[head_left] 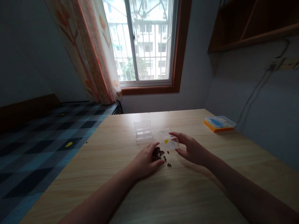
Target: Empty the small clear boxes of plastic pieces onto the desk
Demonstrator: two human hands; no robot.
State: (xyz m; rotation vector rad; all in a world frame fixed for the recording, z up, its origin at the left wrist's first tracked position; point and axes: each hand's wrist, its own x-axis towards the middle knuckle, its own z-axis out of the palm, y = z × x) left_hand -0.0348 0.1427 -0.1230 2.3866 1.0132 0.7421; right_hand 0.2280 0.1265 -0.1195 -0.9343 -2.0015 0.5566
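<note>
My left hand (148, 158) rests on the table with thumb and fingers apart, curved around the left side of a heap of small dark brown pieces (158, 153). Several loose pieces (169, 165) lie scattered to the right of the heap. My right hand (190, 148) has its fingers and thumb around the right end of a small clear plastic box (172, 145), which bears a yellow patch. Its far edges are faint against the wood. Behind my left hand stands another clear plastic case (143, 130) with its lid raised.
The light wood table (121, 202) runs back toward a window (149, 43). An orange box with a clear lid (219, 123) lies at the right back edge. A bed with a checked cover (30, 161) adjoins on the left, and a shelf (252, 34) hangs on the right wall.
</note>
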